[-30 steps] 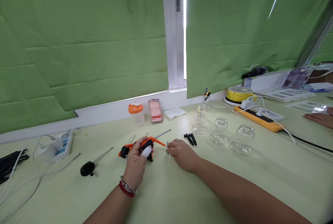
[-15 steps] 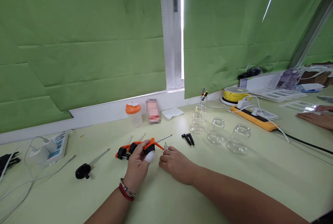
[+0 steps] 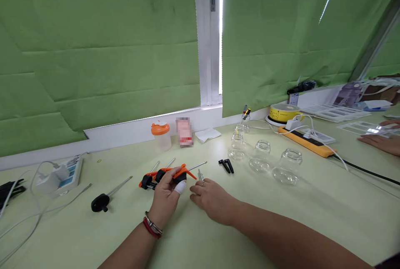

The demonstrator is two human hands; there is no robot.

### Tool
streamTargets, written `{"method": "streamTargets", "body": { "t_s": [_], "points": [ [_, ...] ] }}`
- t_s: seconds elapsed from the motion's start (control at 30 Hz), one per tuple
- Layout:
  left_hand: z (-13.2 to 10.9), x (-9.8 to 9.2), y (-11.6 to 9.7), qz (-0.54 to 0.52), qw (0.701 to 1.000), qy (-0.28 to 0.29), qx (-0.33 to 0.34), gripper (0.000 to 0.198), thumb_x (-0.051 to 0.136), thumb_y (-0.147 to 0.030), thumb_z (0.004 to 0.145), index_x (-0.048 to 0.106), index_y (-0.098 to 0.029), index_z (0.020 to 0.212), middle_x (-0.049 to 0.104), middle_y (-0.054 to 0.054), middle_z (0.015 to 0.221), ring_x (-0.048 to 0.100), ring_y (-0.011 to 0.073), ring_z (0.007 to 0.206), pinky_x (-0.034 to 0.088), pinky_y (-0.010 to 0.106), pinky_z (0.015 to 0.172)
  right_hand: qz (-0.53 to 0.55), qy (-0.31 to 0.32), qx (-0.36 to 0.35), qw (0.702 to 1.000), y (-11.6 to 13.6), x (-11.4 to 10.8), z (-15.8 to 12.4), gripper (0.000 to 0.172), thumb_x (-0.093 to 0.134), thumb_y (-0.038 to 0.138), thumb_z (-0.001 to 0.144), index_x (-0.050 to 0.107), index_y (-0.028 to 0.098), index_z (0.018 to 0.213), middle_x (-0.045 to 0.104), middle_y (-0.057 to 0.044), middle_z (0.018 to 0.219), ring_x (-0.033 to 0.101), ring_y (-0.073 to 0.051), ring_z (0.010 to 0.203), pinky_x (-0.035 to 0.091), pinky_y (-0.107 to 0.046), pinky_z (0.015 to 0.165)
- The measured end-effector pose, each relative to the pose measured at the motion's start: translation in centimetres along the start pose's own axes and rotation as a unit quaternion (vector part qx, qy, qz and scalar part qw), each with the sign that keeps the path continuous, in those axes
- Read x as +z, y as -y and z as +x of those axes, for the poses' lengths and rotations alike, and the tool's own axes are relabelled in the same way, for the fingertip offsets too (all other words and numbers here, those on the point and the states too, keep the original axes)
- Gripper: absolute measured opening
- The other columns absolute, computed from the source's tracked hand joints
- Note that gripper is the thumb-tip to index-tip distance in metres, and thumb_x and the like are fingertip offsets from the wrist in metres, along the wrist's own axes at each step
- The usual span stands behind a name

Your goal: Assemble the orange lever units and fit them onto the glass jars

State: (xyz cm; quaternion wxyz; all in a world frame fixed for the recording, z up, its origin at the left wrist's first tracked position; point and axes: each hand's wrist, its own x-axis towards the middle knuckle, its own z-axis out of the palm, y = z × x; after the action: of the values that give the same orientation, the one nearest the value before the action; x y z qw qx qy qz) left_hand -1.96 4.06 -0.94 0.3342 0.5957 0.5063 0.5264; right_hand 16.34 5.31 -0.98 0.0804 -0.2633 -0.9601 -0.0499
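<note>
Two hands low on the pale green table (image 3: 312,202). Left hand (image 3: 165,196) curled shut around the black body of the orange-and-black tool (image 3: 168,174), white-wrapped fingertip (image 3: 180,186) pressed against its near side, metal rods poking out the far end. Can't tell if the tool is lifted or sitting on the table. Right hand (image 3: 212,198) palm down just beside it, fingers loosely bent, tips right at a couple of small metal pins (image 3: 200,175). Touching or actually pinching them? Too small to say.

Further out: black-handled driver (image 3: 101,201) lying off to the left, pair of black clips (image 3: 226,165) just past the pins, clear glass jars (image 3: 287,167) to the right, orange-lidded cup (image 3: 161,135) back by the wall. Somebody else's hand (image 3: 379,142) flat on the table at the far right edge.

Compared with a second ago: same clamp on the tool, right hand slid in a bit closer to the left one, pins still at its fingertips.
</note>
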Motion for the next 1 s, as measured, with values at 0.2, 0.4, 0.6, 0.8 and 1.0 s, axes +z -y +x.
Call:
{"method": "streamTargets", "body": {
  "t_s": [0.2, 0.4, 0.6, 0.8, 1.0],
  "points": [
    [0.1, 0.0, 0.4, 0.006, 1.000, 0.002, 0.010, 0.042, 0.062, -0.031, 0.075, 0.057, -0.023, 0.116, 0.059, 0.008, 0.122, 0.057, 0.0239, 0.109, 0.048, 0.037, 0.092, -0.028, 0.019, 0.057, 0.998, -0.6, 0.2, 0.0, 0.016, 0.048, 0.006, 0.072, 0.058, 0.015, 0.082, 0.060, -0.007, 0.080, 0.052, -0.019, 0.074, 0.032, -0.031, 0.066],
    [0.0, 0.1, -0.3, -0.002, 1.000, 0.003, 0.007, 0.042, 0.062, -0.031, 0.075, 0.057, -0.021, 0.115, 0.060, 0.010, 0.119, 0.058, 0.0245, 0.107, 0.048, 0.039, 0.091, -0.011, 0.018, -0.008, 1.000, 1.0, 0.3, -0.2, 0.018, 0.050, 0.008, 0.070, 0.058, 0.015, 0.085, 0.061, -0.007, 0.080, 0.051, -0.018, 0.071, 0.032, -0.030, 0.065],
    [-0.1, 0.0, 0.0, -0.006, 1.000, 0.014, -0.004, 0.043, 0.063, -0.031, 0.074, 0.057, -0.021, 0.116, 0.059, 0.010, 0.122, 0.058, 0.0243, 0.108, 0.049, 0.037, 0.090, 0.012, 0.020, -0.047, 0.999, 1.8, -0.4, -0.7, 0.025, 0.054, 0.010, 0.067, 0.058, 0.015, 0.091, 0.060, -0.006, 0.083, 0.049, -0.018, 0.071, 0.032, -0.030, 0.063],
    [0.0, 0.0, 0.5, -0.012, 0.999, 0.035, -0.010, 0.042, 0.062, -0.029, 0.075, 0.056, -0.020, 0.116, 0.060, 0.010, 0.119, 0.058, 0.0236, 0.107, 0.047, 0.038, 0.092, -0.020, 0.015, -0.070, 0.997, 1.1, -0.9, -0.7, 0.011, 0.053, 0.009, 0.070, 0.058, 0.016, 0.077, 0.058, -0.004, 0.072, 0.048, -0.017, 0.069, 0.030, -0.029, 0.060],
    [-0.1, 0.0, 0.2, -0.019, 0.997, 0.065, -0.029, 0.042, 0.062, -0.027, 0.075, 0.055, -0.021, 0.116, 0.060, 0.010, 0.119, 0.057, 0.0233, 0.108, 0.046, 0.039, 0.094, -0.042, 0.003, -0.141, 0.989, 2.1, -0.7, -1.0, 0.012, 0.052, 0.007, 0.071, 0.058, 0.016, 0.077, 0.057, -0.002, 0.066, 0.045, -0.015, 0.060, 0.028, -0.029, 0.055]
  ]
}}
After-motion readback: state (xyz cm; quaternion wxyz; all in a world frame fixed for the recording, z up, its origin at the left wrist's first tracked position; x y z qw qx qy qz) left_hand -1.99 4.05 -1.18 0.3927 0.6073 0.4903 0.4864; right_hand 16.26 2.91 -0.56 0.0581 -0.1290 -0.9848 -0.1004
